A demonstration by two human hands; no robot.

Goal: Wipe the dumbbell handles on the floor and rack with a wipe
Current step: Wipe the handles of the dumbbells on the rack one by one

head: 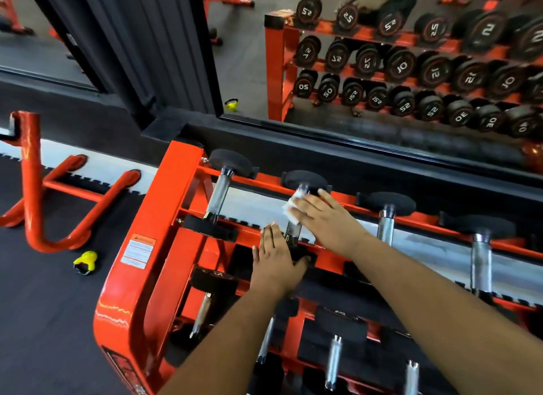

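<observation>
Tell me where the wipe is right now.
In the head view, the wipe is under the right hand, pressed on the handle of the second dumbbell from the left end of the rack's top row.

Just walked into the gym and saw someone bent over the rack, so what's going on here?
A person is cleaning dumbbells on the top tier of the orange rack. The right hand presses a white wipe onto the metal handle of the second dumbbell from the left. The left hand rests flat on that dumbbell's near end, apparently steadying it. The neighbouring dumbbell sits untouched beside it. A mirror behind reflects the rack, and a yellow kettlebell lies on the floor.
</observation>
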